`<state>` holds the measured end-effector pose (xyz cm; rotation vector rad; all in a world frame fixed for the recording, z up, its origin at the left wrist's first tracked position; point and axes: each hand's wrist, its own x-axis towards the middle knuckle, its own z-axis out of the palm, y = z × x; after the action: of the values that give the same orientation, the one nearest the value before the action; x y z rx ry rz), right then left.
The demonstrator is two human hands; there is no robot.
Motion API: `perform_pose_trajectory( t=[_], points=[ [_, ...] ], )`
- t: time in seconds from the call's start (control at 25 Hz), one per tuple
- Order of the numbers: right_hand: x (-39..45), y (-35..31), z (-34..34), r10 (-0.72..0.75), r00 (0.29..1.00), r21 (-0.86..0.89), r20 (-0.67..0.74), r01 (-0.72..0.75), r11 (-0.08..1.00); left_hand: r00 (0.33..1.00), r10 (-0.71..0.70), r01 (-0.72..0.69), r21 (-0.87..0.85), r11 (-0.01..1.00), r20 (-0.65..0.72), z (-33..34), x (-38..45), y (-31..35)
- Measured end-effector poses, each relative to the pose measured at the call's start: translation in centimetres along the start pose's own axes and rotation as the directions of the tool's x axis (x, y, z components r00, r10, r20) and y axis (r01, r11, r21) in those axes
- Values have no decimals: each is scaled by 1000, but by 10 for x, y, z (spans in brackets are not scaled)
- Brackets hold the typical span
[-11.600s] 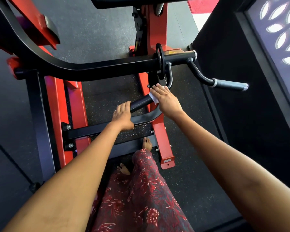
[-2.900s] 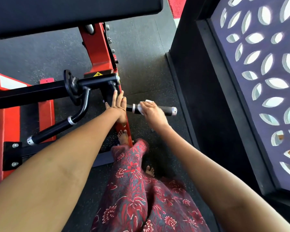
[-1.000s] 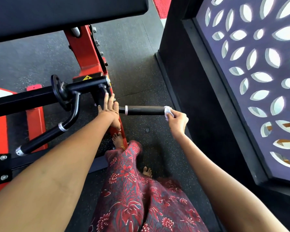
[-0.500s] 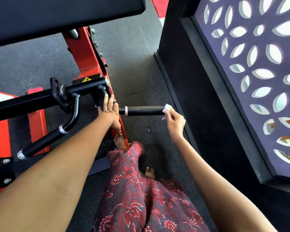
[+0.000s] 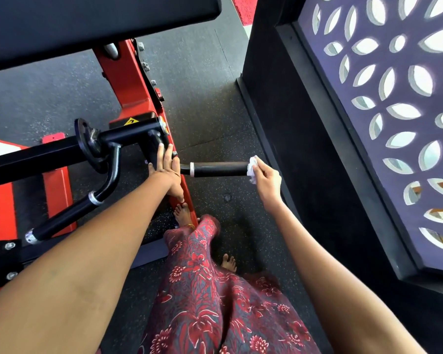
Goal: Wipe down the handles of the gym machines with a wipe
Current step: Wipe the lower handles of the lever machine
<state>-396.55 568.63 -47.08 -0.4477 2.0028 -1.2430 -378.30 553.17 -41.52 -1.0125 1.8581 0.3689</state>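
Wipe [image 5: 252, 166], white and crumpled, is pinched in the right hand [image 5: 267, 180] against the outer end of the handle [image 5: 219, 169], whose end cap is hidden behind it. The handle's inner end is covered by the left hand [image 5: 168, 167], laid flat with straight fingers on the black frame [image 5: 128, 135]. Both forearms are stretched forward.

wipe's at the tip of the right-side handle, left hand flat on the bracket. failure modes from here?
1. The right hand only pinches the wipe at the handle tip; it may slip free and drop to the floor.
2. The left hand presses with straight fingers, no grip, so the handle could swing.
3. The lower handle could be missed.
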Motion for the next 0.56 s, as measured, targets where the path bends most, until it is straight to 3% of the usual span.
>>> perform_pose_trajectory(
  t=[0.08,0.2,0.28,0.4,0.44,0.48,0.56],
  points=[
    [14,-8,-4,24,998,-178,57,-13,984,1000,-6,6,3,1000,1,0,0,0],
    [15,-13,-6,194,975,74,108,-203,976,1000,-8,8,8,1000,5,0,-1,1],
    [5,-6,-6,158,983,197,95,-174,965,1000,-3,3,8,1000,4,0,0,1],
    [-11,13,-4,97,995,200,-23,-90,976,1000,4,-4,-14,1000,-6,0,1,0],
    [-12,14,-4,53,995,104,-84,-44,994,1000,4,-4,-16,1000,-8,0,1,0],
    [-10,10,-5,-85,993,-29,-81,82,996,1000,6,-6,-14,1000,-8,0,1,0],
    [-3,-4,-4,-394,906,-379,158,424,823,1000,10,-10,-11,1000,-8,1,1,0]
  ],
)
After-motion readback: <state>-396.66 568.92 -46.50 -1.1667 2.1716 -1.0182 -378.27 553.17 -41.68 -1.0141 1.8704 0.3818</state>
